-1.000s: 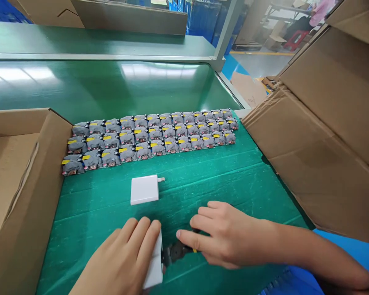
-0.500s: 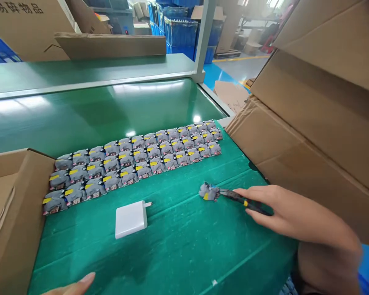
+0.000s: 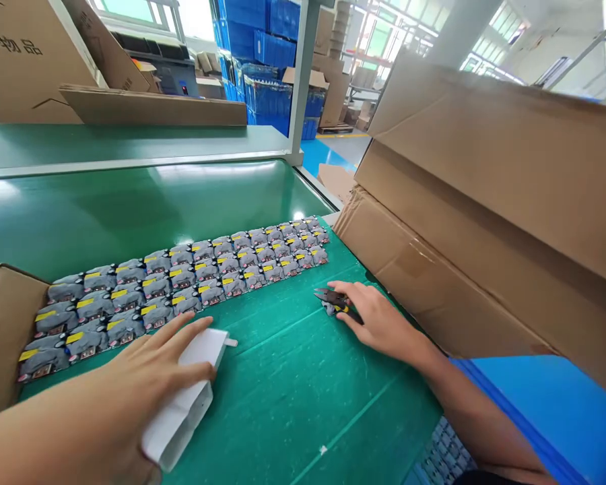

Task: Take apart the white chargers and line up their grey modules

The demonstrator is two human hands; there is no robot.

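My left hand [image 3: 156,367] is on a white box-like piece [image 3: 182,411] with a small tab, thumb on its side and the other fingers spread over it towards the rows. My right hand [image 3: 371,316] is closed round black pliers with yellow marks [image 3: 336,298], whose jaws point left. Just under the pliers a small grey piece [image 3: 328,308] lies on the green surface [image 3: 283,377], partly hidden. Behind my left hand, several grey pieces with yellow strips [image 3: 207,269] lie in three long rows.
Cardboard boxes stand at the right [image 3: 434,256] and left edge [image 3: 10,323]. Beyond the rows is a shiny green belt [image 3: 131,202] with a metal post [image 3: 303,81]. Blue crates [image 3: 267,101] are stacked behind. A white speck lies near the front.
My left hand has come in from the lower edge onto the white piece, which now looks tilted. The pliers' jaws have left the grey piece's side and lie over it. The view has shifted.
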